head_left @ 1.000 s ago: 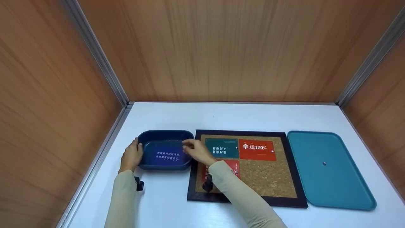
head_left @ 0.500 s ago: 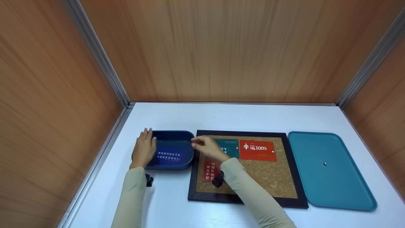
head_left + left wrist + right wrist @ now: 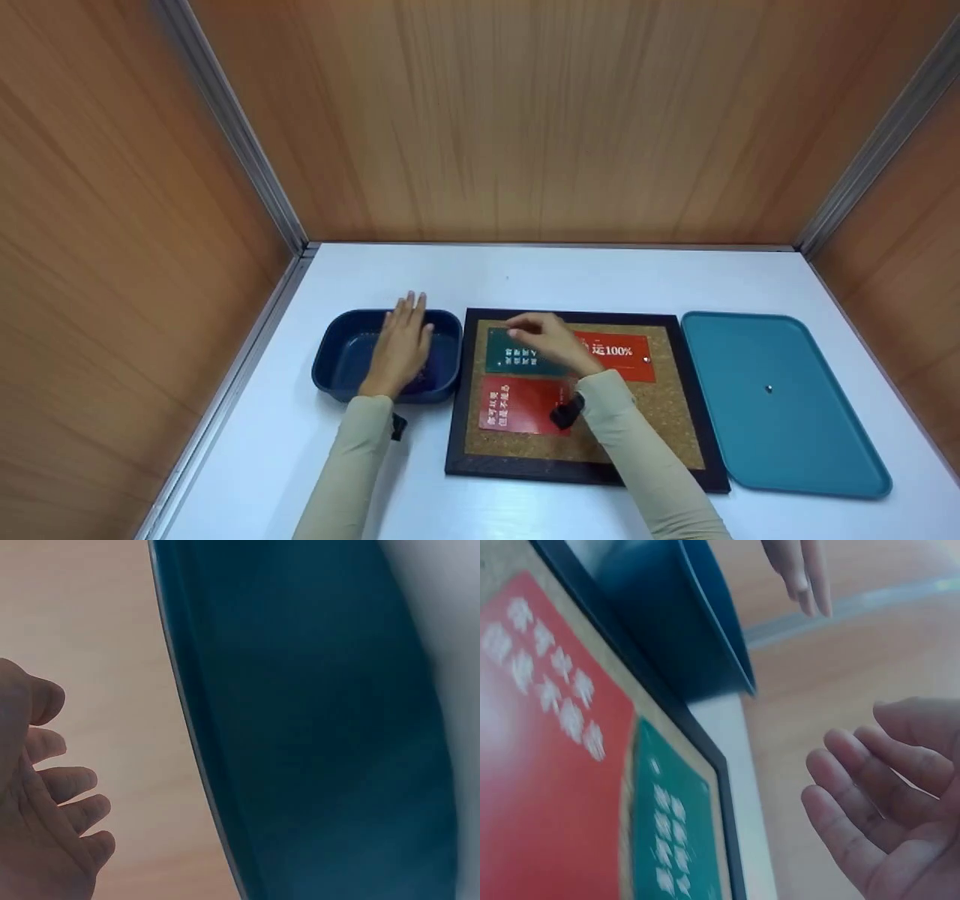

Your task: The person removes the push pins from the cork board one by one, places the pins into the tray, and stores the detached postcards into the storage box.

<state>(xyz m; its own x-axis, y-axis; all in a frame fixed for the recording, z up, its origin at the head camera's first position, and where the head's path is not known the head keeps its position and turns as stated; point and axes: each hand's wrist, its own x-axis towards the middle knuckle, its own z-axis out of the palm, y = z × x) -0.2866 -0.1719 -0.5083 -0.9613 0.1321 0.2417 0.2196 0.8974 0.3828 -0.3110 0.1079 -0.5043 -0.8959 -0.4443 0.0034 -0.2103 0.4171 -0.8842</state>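
Observation:
My left hand (image 3: 397, 349), fingers straight, hovers over a dark blue basin (image 3: 330, 360) and holds nothing. A blue-purple card (image 3: 429, 381) inside the basin is mostly hidden by that hand. My right hand (image 3: 553, 343) is above a cork board (image 3: 652, 424) with a dark frame, its fingers loosely bent; in the right wrist view nothing shows between them. On the board lie a green card (image 3: 504, 346), a red card (image 3: 517, 409) below it and another red card (image 3: 621, 356) to the right, partly covered by the right hand and wrist.
To the board's right lies a teal tray (image 3: 780, 442) with a small silver pin (image 3: 769, 388) on it. Another small pin (image 3: 646, 359) shows on the upper red card. Wooden walls (image 3: 555, 127) enclose the white table (image 3: 600, 277) at the back and sides.
My left hand has left the basin's left rim and swung right across it, fingers straightening. My right hand has moved right from the basin's edge to over the cards on the board.

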